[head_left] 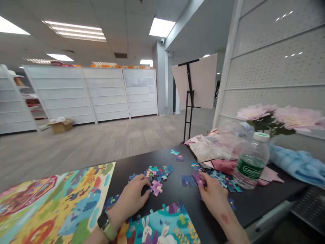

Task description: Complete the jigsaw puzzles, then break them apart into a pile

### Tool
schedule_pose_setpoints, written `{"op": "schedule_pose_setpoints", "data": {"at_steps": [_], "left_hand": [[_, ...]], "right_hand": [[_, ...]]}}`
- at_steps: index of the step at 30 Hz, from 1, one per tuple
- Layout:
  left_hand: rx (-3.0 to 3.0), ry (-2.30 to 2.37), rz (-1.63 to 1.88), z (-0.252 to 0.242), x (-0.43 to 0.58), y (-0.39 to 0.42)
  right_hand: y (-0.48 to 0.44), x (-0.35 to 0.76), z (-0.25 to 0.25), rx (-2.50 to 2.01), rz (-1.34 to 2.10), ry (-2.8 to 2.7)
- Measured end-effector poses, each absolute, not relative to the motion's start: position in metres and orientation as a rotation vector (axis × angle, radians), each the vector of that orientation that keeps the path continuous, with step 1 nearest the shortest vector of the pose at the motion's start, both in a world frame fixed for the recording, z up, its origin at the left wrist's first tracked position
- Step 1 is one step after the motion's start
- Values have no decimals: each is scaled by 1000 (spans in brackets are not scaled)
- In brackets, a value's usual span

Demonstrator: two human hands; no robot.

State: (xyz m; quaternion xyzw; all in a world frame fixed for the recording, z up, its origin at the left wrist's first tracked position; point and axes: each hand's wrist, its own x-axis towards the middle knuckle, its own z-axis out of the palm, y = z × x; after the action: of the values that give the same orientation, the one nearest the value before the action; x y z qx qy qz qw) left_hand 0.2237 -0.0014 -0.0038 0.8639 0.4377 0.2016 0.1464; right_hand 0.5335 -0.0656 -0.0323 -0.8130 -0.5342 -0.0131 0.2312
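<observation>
Purple piece (196, 179): clamped in right fingers (204, 177), seemingly mid-sorting; can't tell left fingers' (142, 179) grip at lilac piece (156, 188); needs matching next.

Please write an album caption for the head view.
Left hand and right hand among puzzle pieces on a dark table, with a bottle nearby.

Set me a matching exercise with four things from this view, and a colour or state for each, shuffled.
Things:
1. Joined puzzle section
2. Plastic bottle
3. Flowers
4. Right hand

Colours and states:
A. Pale pink
B. Gripping a purple puzzle piece
C. Topped with a white cap
D. Teal, with white rabbits

Pairs: 1-D, 2-C, 3-A, 4-B.
</observation>
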Motion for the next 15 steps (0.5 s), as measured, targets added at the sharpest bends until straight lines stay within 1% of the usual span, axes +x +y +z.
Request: {"op": "schedule_pose_setpoints", "data": {"at_steps": [4,11,15], "left_hand": [[2467,1239,584,-5,222,-3],[2462,1257,586,-5,222,-3],[2476,1252,607,-6,223,-3]], "right_hand": [[-70,536,-25,-2319,-39,-1352],[-69,530,-23,-2374,-137,-1439],[-66,532,-22,-2327,-113,-1505]]}}
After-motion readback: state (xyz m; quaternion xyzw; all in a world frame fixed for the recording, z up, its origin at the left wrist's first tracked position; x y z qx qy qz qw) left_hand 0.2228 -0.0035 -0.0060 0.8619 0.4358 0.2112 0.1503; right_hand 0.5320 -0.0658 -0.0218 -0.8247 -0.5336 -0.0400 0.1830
